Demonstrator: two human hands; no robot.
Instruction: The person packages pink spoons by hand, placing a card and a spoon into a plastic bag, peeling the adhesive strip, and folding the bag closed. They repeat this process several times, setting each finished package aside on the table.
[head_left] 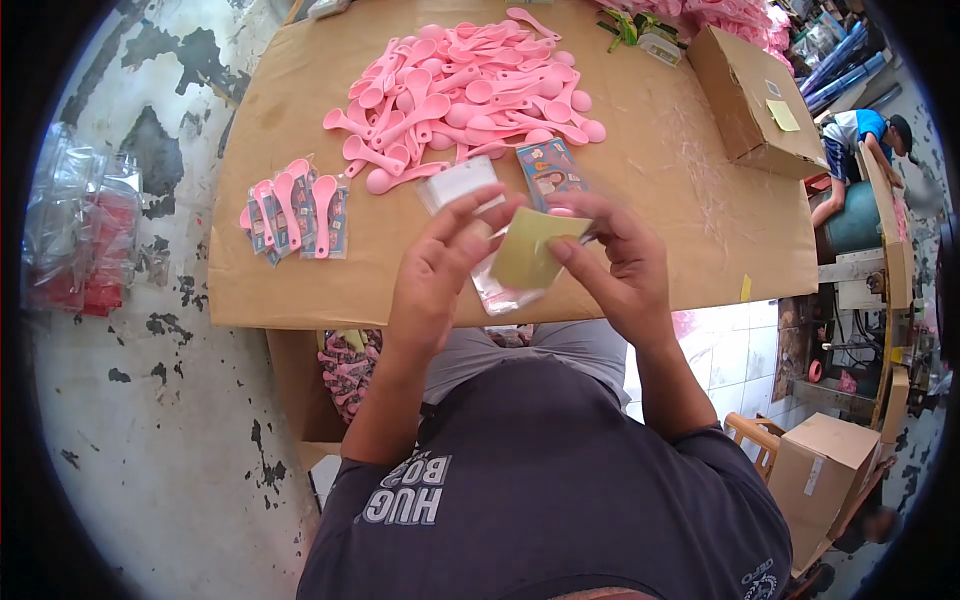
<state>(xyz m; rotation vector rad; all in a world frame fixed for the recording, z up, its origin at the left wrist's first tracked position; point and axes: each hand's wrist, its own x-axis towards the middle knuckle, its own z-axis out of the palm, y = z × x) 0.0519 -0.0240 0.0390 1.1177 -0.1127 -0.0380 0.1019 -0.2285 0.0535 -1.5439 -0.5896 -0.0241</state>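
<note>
My right hand pinches an olive-yellow card between thumb and fingers, with a bit of pink showing behind its top edge. My left hand is closed at the card's left side, its fingertips blurred, on what looks like clear plastic film. A clear plastic bag shows below the card near the table's front edge. Just beyond my hands lie a stack of clear bags and blue printed cards. A large heap of pink measuring spoons lies farther back.
On the left of the brown-covered table lie several bagged pink spoons with printed cards. A cardboard box stands at the right. Packed spoons fill a box under the table. Another person bends over at far right.
</note>
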